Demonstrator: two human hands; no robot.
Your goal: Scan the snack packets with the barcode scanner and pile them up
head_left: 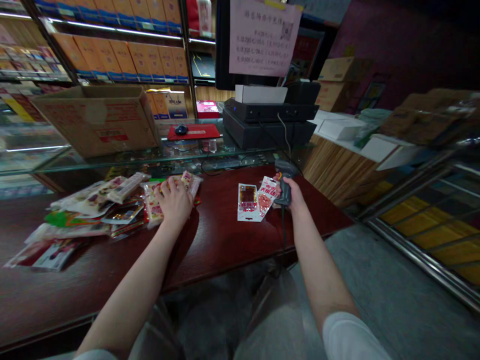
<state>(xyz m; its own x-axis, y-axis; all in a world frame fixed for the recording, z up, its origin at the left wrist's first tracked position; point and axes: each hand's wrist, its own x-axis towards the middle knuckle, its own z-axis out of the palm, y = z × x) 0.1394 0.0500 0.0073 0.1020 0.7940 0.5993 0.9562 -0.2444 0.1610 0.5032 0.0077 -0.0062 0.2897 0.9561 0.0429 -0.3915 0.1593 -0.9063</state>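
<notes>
On the left side of the dark red table, my left hand (pixel 175 201) has its fingers curled over a snack packet (pixel 152 204) with a white and pink wrapper. Other packets lie under and beside that hand, partly hidden by it. My right hand (pixel 295 194) grips a dark grey barcode scanner (pixel 284 181), its cable hanging down past the table's front edge. Just left of the scanner lie two flat snack packets: a white one with a brown window (pixel 247 201) and a red-and-white one (pixel 266 192), which touch or overlap.
A loose pile of snack packets (pixel 93 205) covers the table's left part. Behind are a glass counter (pixel 180 159), an open cardboard box (pixel 108 125), a mouse (pixel 181 130) on a red mat, and a black cash drawer (pixel 262 132) below a monitor. A metal rack (pixel 423 260) stands right.
</notes>
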